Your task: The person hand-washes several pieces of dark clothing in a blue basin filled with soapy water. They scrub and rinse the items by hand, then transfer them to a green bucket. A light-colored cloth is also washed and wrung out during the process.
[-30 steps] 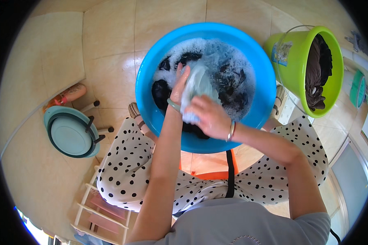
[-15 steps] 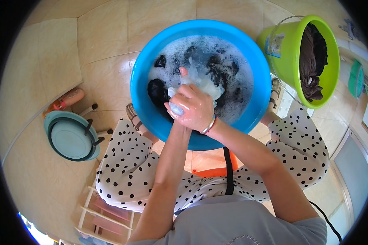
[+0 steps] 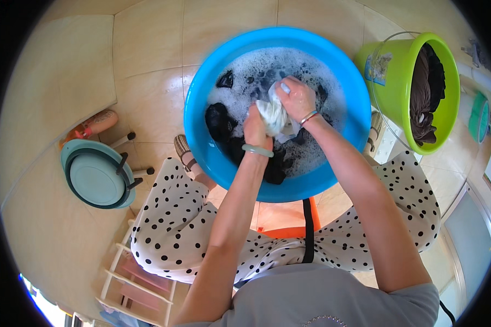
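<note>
Between my hands is a wet white cloth [image 3: 275, 116], bunched up just over the suds. My left hand [image 3: 257, 129], with a pale green bangle at the wrist, is closed on its left side. Farther up and to the right, my right hand [image 3: 299, 99] grips the other side, fingers curled in. Both hands are inside the rim of a large blue basin [image 3: 199, 150] of foamy water. Dark wet garments [image 3: 220, 122] lie in it, partly under the foam, at the left and beneath my hands. What the white cloth is exactly cannot be made out.
A lime green bucket [image 3: 394, 90] with dark clothes stands right of the basin. At the left are a grey-green folding basin [image 3: 95, 179] and an orange bottle [image 3: 100, 122]. A white rack [image 3: 112, 272] stands lower left. My knees flank the basin.
My hands were clasped together around the white cloth; now they are apart, each gripping one side of it. The right hand has moved up and to the right. The view has shifted slightly.
</note>
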`<state>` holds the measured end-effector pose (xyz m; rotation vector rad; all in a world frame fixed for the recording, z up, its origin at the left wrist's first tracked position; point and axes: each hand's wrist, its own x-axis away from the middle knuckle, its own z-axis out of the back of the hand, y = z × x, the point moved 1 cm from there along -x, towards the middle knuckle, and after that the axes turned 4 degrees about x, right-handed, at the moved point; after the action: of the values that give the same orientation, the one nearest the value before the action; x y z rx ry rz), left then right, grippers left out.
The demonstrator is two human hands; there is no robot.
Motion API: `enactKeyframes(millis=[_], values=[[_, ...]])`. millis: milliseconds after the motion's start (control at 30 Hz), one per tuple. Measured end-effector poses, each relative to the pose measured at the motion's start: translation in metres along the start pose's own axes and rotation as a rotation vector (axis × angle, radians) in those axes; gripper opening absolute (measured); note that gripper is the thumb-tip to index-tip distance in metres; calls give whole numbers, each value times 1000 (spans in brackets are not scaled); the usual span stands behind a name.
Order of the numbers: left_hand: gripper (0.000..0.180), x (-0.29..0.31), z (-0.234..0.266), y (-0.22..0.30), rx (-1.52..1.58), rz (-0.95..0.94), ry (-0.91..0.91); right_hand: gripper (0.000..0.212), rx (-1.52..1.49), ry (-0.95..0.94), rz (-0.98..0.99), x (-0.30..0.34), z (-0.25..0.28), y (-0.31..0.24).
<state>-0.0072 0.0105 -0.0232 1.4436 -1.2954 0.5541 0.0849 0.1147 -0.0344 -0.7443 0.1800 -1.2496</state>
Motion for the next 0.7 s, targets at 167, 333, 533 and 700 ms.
enactKeyframes(millis=[167, 333, 533, 700], values=[[37, -29, 37, 15, 5, 20, -8, 48, 248, 56, 108, 3, -16, 23], [61, -45, 64, 2, 148, 161, -108, 40, 353, -446, 72, 6, -50, 48], [47, -44, 44, 4, -105, 112, -330, 19, -115, -123, 261, 27, -25, -23], [54, 22, -24, 55, 88, 455, -428, 23, -178, -243, 557, 109, 41, -95]])
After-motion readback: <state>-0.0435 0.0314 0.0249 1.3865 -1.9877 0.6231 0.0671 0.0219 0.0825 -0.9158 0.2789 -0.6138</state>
